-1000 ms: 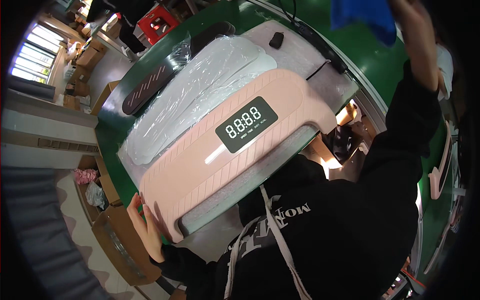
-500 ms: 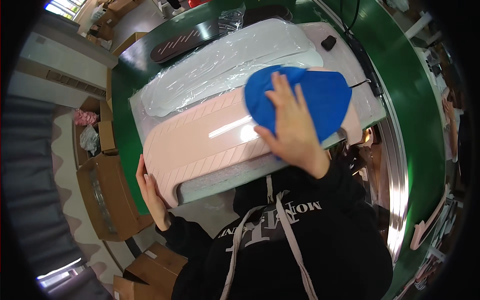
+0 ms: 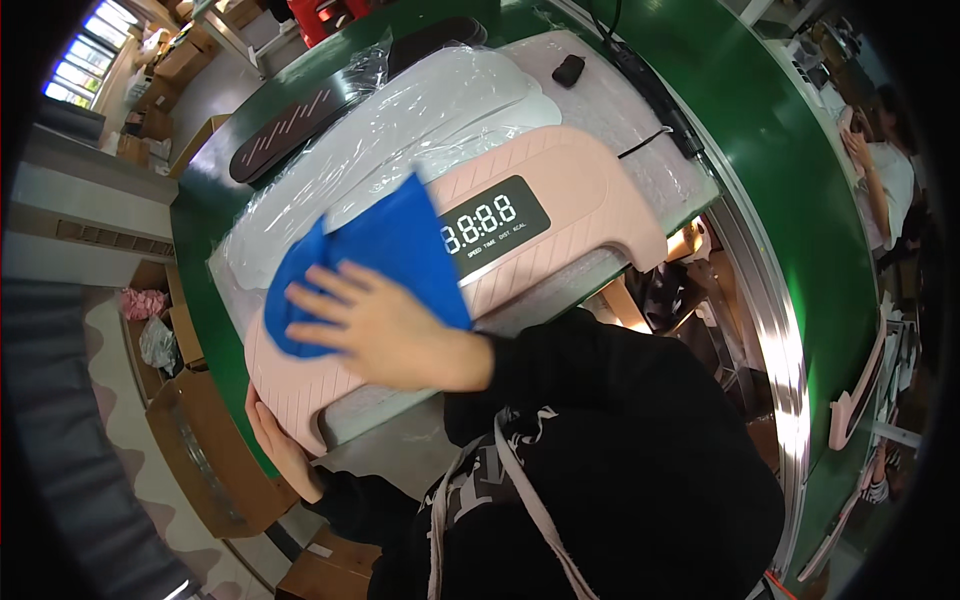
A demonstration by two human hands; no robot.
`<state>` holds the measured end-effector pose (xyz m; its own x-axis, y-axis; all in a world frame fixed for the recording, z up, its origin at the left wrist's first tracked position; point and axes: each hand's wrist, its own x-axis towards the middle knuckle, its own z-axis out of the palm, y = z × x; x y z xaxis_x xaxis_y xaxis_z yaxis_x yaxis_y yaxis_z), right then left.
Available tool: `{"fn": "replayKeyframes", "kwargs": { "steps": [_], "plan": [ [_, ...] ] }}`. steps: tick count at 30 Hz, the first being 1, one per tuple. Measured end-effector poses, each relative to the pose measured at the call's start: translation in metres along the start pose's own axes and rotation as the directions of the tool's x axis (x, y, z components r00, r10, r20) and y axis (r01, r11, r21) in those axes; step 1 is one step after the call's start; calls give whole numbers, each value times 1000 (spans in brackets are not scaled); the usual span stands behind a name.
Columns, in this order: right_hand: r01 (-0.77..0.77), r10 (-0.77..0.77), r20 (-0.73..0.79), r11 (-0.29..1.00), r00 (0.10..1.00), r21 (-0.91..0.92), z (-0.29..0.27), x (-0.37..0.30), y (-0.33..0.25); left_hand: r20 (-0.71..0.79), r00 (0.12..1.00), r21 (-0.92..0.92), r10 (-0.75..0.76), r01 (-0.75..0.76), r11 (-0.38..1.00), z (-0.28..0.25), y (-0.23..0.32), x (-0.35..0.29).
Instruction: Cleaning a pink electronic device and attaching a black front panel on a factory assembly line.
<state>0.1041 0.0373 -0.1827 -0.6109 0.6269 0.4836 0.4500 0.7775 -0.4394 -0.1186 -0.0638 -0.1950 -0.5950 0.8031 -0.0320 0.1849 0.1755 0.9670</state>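
Note:
A long pink plastic console panel point(image 3: 590, 175) with down-curved ends lies tilted across the work surface. Lit white digits show on its dark display window point(image 3: 518, 208), partly covered by a blue cloth point(image 3: 385, 235). My right hand point(image 3: 370, 325), fingers spread, lies flat on the cloth over the left half of the panel. At the panel's left end, my left hand point(image 3: 275, 440) rests against the outer edge with fingers stretched; its thumb is hidden.
Behind the panel lie white plates in clear film point(image 3: 400, 130) and a dark slotted panel point(image 3: 290, 130). A small black piece point(image 3: 568, 70) sits on the padded sheet point(image 3: 630, 100). Black cables point(image 3: 650, 95) run along the green table point(image 3: 740, 140). Cardboard boxes point(image 3: 205, 455) stand at left.
My right hand has swept the blue cloth leftward across the panel, and the lit display has come into sight. My left hand stays at the panel's left end.

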Motion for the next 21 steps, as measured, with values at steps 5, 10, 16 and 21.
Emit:
{"fn": "replayKeyframes", "kwargs": {
  "steps": [5,10,16,21],
  "plan": [
    [-572,485,-305,730,820,-375,-132,-86,97,87,991,12,98,-99,995,-7,0,2],
    [-310,673,-443,698,592,646,-173,-102,83,-41,939,465,342,-285,838,0,12,-3],
    [557,500,-329,-421,801,716,-152,-39,16,125,650,284,750,-748,600,72,93,-55],
    [505,450,-283,-515,847,693,-136,-18,4,418,223,-52,881,-962,269,141,124,-73]
  ]
}}
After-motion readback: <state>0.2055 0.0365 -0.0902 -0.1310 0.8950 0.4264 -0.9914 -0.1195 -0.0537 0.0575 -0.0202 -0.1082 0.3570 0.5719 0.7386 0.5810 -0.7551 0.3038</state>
